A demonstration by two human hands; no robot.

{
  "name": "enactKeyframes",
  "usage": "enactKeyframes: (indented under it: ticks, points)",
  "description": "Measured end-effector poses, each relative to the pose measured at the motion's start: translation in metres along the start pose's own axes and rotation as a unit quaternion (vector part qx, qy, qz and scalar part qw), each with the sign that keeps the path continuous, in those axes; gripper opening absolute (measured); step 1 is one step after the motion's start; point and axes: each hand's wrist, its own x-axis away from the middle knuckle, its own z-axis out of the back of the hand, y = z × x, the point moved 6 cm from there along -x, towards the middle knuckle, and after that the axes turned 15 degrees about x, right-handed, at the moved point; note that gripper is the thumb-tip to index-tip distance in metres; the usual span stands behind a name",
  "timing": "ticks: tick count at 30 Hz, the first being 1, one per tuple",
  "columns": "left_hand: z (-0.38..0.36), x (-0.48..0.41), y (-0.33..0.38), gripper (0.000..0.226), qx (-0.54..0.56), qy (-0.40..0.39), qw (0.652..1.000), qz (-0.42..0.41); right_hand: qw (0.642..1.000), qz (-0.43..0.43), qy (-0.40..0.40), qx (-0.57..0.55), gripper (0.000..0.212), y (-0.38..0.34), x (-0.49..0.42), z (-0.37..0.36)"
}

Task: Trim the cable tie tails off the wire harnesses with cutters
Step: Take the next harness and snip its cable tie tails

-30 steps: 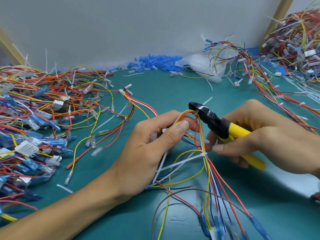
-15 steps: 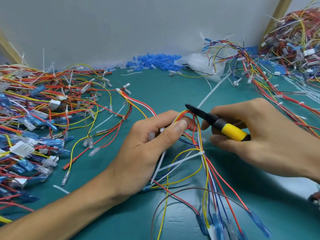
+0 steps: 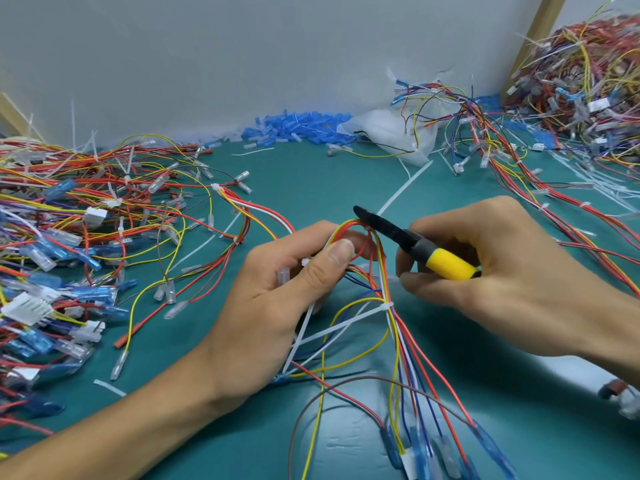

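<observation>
Pinching a harness [image 3: 393, 327] at its bend, the left hand [image 3: 273, 306] closes thumb and fingers on the wires above the green mat [image 3: 311, 188]. The right hand [image 3: 509, 271] grips the cutters [image 3: 415, 245], whose black nose touches the wire loop. Lower on the bundle sits a white tie [image 3: 386, 306]; its tail [image 3: 346, 322] runs left and the left hand hides its end. A cut strip [image 3: 403, 190] lies behind the cutters. Harness piles lie left [image 3: 104, 216] and far right [image 3: 581, 74], with blue sleeves [image 3: 301, 126] and a bag [image 3: 381, 131] along the wall.
</observation>
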Motion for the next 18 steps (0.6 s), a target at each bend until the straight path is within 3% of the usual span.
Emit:
enactKeyframes:
  ticks: [8, 18]
  points:
    - [0.0004, -0.0002, 0.0021, 0.026, -0.013, -0.004, 1.0, -0.021, 0.999, 0.041, 0.01, 0.018, 0.017, -0.0046, -0.0009, -0.002]
    - [-0.0018, 0.0, 0.0029, 0.025, -0.014, -0.004, 1.0, -0.023, 1.0, 0.014, -0.002, 0.018, 0.018, -0.0074, 0.0022, 0.0014]
